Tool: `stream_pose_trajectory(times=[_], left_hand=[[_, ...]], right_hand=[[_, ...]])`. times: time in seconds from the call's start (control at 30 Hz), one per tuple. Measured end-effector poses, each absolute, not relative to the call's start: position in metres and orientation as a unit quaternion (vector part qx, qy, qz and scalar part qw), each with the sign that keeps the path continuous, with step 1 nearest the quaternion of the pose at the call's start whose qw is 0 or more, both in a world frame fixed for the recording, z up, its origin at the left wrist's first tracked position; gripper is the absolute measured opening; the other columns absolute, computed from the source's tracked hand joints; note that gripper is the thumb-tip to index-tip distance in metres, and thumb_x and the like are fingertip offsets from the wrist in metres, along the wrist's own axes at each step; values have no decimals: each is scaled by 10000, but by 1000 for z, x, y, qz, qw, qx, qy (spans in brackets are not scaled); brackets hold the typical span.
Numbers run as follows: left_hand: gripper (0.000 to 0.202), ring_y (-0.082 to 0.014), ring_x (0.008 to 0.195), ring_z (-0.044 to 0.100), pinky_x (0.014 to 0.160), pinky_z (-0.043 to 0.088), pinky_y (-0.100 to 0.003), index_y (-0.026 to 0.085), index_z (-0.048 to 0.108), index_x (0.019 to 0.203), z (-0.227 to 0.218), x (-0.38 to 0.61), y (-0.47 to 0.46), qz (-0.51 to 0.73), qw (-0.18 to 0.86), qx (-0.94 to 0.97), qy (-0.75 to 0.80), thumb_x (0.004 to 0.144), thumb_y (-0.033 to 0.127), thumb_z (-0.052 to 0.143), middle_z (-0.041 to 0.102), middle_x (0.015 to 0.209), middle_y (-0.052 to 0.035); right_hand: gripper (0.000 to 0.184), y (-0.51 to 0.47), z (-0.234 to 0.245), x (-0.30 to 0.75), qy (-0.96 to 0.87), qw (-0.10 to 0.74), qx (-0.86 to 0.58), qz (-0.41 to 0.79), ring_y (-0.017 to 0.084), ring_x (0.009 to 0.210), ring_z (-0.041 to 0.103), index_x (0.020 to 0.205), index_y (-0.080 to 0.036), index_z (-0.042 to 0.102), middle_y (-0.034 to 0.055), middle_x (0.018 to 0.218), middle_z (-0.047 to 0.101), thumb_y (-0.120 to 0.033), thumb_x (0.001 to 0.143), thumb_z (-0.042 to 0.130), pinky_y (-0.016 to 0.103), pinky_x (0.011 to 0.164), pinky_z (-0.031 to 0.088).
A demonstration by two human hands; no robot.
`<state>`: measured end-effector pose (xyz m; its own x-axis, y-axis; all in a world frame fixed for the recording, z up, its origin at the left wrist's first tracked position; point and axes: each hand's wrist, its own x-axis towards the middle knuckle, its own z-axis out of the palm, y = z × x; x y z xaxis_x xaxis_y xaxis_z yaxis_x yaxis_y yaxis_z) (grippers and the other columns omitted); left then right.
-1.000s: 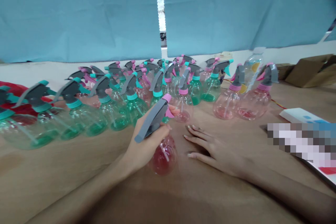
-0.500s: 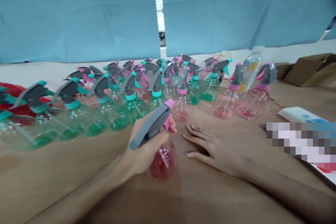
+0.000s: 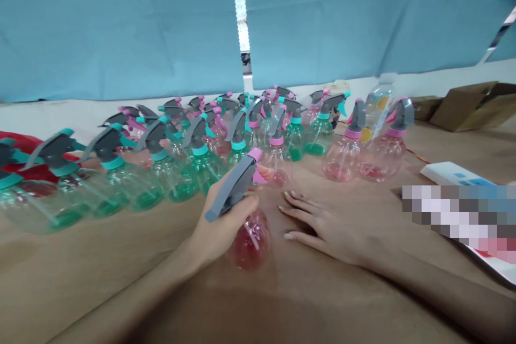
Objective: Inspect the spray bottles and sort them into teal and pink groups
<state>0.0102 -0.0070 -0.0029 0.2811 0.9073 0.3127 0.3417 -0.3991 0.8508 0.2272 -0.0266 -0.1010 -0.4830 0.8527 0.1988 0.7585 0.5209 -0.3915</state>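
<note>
My left hand (image 3: 226,220) grips a clear pink-tinted spray bottle (image 3: 249,242) around its neck, with the grey trigger head angled toward the lower left. Reddish liquid shows inside the bottle, whose base sits on or just above the brown paper table cover (image 3: 100,263). My right hand (image 3: 322,231) lies palm down on that cover, fingers spread, touching nothing else. Its fingertips are close to the held bottle. Behind both hands stand several rows of green-tinted and pink-tinted spray bottles (image 3: 278,164), with teal or pink collars and grey triggers.
A blue curtain (image 3: 121,27) hangs along the back. A clear lemon-labelled bottle (image 3: 377,105) stands at the back right near cardboard pieces (image 3: 471,107). A white box (image 3: 451,173) lies at the right, partly pixelated. Red plastic (image 3: 20,145) lies at the far left.
The held bottle's trigger head has swung from pointing more level to a steeper tilt, and the bottle has turned in my left hand. My right hand stays still; the view shifts slightly.
</note>
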Motion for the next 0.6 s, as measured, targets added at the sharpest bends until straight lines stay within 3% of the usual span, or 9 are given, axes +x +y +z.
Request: stream_pose_trajectory(times=[0.2, 0.37, 0.5, 0.6], left_hand=[[223, -173, 748, 596, 683, 474, -289, 262, 589, 977, -4, 18, -9, 417, 351, 732, 410, 764, 223, 536, 629, 809, 24], [175, -167, 656, 570, 612, 456, -287, 252, 609, 940, -12, 25, -9, 413, 342, 727, 430, 780, 232, 541, 615, 727, 26], [155, -136, 613, 520, 591, 433, -261, 225, 606, 929, -15, 34, -9, 417, 346, 738, 402, 797, 199, 530, 564, 686, 38], [212, -120, 592, 496, 579, 424, -248, 232, 593, 990, -14, 47, -8, 419, 359, 741, 382, 801, 165, 522, 533, 659, 54]], right_hand=[[699, -28, -96, 227, -850, 170, -480, 136, 283, 1365, 238, 1375, -186, 415, 105, 1478, 304, -638, 842, 419, 477, 1104, 233], [793, -29, -91, 232, -847, 163, -478, 167, 296, 1339, 306, 1409, -246, 349, 94, 1483, 313, -691, 768, 487, 475, 1071, 284], [907, -35, -75, 239, -841, 144, -495, 167, 335, 1241, 445, 1410, -248, 345, 103, 1425, 418, -706, 667, 592, 489, 986, 384], [876, -47, -53, 244, -831, 147, -516, 143, 359, 1126, 544, 1379, -250, 404, 106, 1336, 525, -687, 652, 620, 486, 888, 453]])
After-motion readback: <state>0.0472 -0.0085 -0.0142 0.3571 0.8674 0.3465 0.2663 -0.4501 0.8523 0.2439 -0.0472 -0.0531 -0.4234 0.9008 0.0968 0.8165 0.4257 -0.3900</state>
